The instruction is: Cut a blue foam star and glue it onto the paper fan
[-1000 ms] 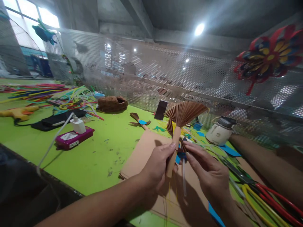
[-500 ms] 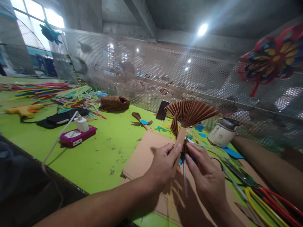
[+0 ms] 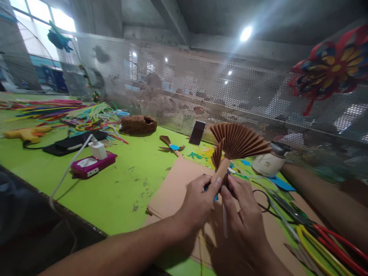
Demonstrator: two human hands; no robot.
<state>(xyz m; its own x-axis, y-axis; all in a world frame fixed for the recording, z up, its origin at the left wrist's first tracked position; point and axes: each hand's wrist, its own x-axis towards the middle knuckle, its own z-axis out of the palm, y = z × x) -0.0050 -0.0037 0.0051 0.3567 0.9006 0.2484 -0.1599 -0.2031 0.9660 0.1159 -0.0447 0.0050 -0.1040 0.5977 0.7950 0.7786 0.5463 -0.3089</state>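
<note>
I hold a brown paper craft [image 3: 237, 142] above the table: a pleated fan on a rolled brown paper stem, with a smaller pleated wing at its left. My left hand [image 3: 198, 201] is closed around the stem from the left, thumb up against it. My right hand [image 3: 241, 212] is closed on the stem's lower part from the right, fingers pinched at a small blue piece there. A thin white stick [image 3: 224, 224] hangs down between my hands. Under them lies a stack of brown paper sheets [image 3: 172, 188].
The green table [image 3: 123, 180] carries a similar finished brown bird [image 3: 171, 147], a dark phone [image 3: 197, 132] leaning on the mesh screen, a magenta box with a white charger [image 3: 90, 163], a yellow glue gun [image 3: 27, 133], coloured strips [image 3: 71, 113], a white pot [image 3: 267, 163], scissors [image 3: 267, 205] and cables [image 3: 324, 237].
The fan has tilted and shifted slightly to the right. My right hand has slid in closer under the stem, and both hands now pinch nearer together around the blue piece.
</note>
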